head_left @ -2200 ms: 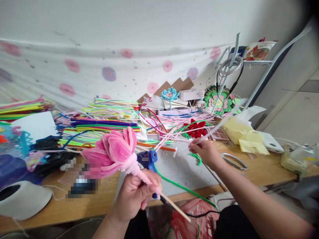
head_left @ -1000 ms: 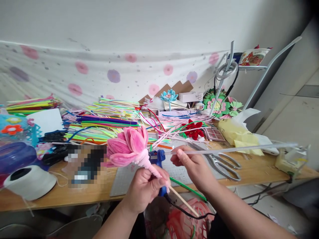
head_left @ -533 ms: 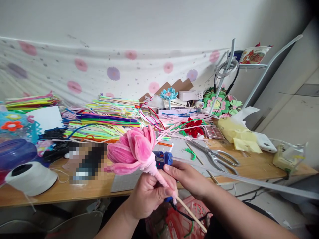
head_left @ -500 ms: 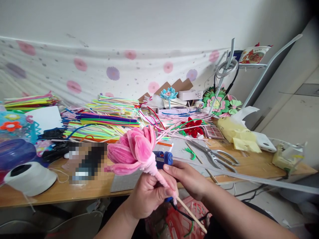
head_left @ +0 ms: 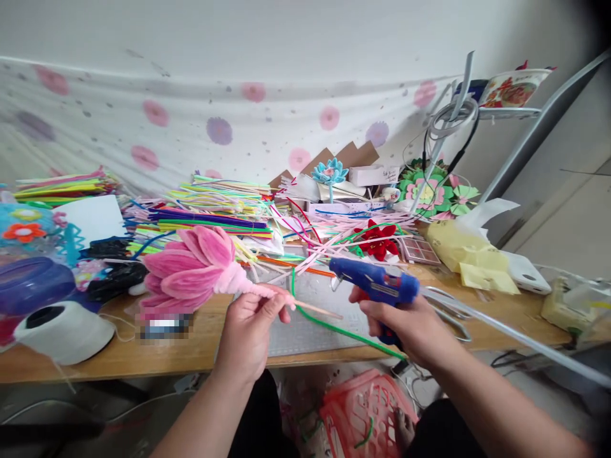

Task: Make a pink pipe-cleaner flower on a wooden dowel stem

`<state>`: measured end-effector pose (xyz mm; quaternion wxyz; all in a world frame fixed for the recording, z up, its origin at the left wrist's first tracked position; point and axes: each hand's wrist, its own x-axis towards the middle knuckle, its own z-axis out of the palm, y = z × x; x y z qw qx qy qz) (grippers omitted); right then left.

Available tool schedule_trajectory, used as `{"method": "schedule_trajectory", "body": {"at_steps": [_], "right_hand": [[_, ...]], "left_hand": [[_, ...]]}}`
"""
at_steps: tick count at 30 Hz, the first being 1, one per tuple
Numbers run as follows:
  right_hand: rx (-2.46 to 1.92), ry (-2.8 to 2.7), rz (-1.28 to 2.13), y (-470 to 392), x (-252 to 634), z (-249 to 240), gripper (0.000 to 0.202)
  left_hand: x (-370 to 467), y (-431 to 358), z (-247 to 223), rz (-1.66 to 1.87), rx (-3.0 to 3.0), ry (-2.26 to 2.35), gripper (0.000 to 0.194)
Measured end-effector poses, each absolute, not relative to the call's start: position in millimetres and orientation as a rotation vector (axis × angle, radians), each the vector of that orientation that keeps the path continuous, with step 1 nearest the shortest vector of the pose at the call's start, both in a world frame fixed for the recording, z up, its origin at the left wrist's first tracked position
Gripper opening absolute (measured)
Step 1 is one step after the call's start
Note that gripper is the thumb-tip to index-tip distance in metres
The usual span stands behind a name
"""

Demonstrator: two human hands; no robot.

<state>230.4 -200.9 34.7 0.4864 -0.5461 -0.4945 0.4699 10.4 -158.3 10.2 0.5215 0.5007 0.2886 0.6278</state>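
My left hand point(head_left: 248, 327) pinches the pink-wrapped stem of a large pink fuzzy flower point(head_left: 191, 270), whose head points left. A bare wooden stick point(head_left: 317, 310) extends from the stem to the right. Wrapped round the handle of a blue glue gun point(head_left: 375, 280) is my right hand point(head_left: 401, 318). The gun's nozzle points left, and a long clear glue stick point(head_left: 515, 337) comes out of its back. A green pipe cleaner point(head_left: 344, 331) runs between the hands, beneath the stick; whether a hand touches it I cannot tell.
Bundles of coloured pipe cleaners point(head_left: 214, 219) lie along the back of the wooden table point(head_left: 119, 366). A white thread cone point(head_left: 64, 334) stands at left. Scissors point(head_left: 449, 312) lie behind my right hand on a grey mat point(head_left: 305, 343). A red basket point(head_left: 367, 407) is below the table.
My left hand has moved left with the flower, which now lies more level. The glue gun has come away to the right in my right hand. The green pipe cleaner now shows between them.
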Motion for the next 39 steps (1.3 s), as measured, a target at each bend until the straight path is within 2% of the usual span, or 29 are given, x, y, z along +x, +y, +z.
{"method": "schedule_trajectory", "body": {"at_steps": [2, 7, 11, 24, 33, 36, 39], "right_hand": [[-1.393, -1.268, 1.065, -212.2, 231.6, 38.9, 0.031], [-1.282, -1.704, 0.779, -225.6, 220.0, 45.5, 0.016], [-1.173, -1.899, 0.648, -223.7, 213.6, 49.9, 0.019], [-1.254, -1.96, 0.695, -225.7, 215.3, 48.2, 0.022], [-1.273, -1.991, 0.672, -225.5, 217.9, 53.4, 0.016], [-1.287, -1.863, 0.693, -223.8, 234.6, 53.3, 0.012], [-1.397, -1.517, 0.863, -218.1, 274.8, 50.8, 0.022]], "left_hand": [[5.9, -154.8, 9.5, 1.584, 1.226, 0.744, 0.006], [6.3, -160.2, 10.6, 1.663, 1.324, 0.79, 0.005], [8.0, -163.8, 13.4, 1.675, 1.36, 0.822, 0.004], [6.5, -163.7, 10.7, 1.667, 1.478, 0.832, 0.007], [3.8, -162.4, 10.6, 1.682, 1.514, 0.862, 0.006], [2.9, -160.5, 10.0, 1.694, 1.484, 0.852, 0.006], [2.3, -159.7, 9.8, 1.701, 1.424, 0.862, 0.004]]}}
